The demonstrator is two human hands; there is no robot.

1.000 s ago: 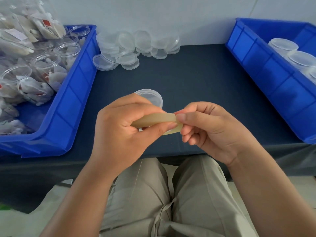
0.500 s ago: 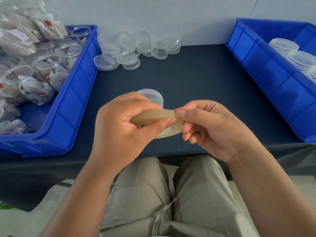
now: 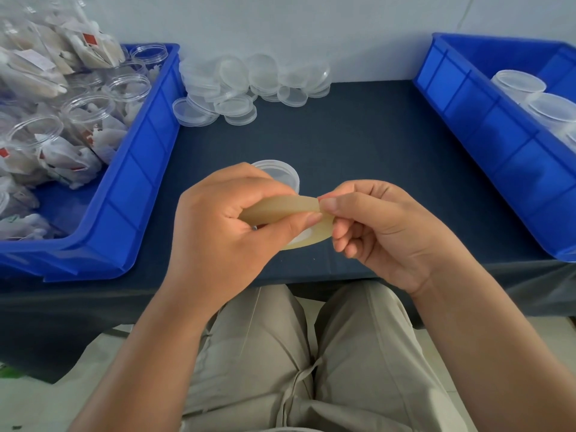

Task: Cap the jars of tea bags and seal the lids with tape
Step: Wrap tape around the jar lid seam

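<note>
Tape roll (image 3: pixel 313 236) gripped by left hand (image 3: pixel 224 235); strip (image 3: pixel 280 204) runs left-right, end pinched by right hand (image 3: pixel 386 232) fingers.

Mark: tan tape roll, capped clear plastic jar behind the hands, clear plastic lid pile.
tan tape roll (image 3: pixel 280 204): head view, top band
capped clear plastic jar (image 3: pixel 274 171): head view, lid top
clear plastic lid pile (image 3: pixel 264 73): head view, centre lid

place: packing workstation | evidence: blue bins (image 3: pixel 134 194) of jars (image 3: pixel 517 85), loose lids (image 3: pixel 237 88) on table (image 3: pixel 358 145)
</note>
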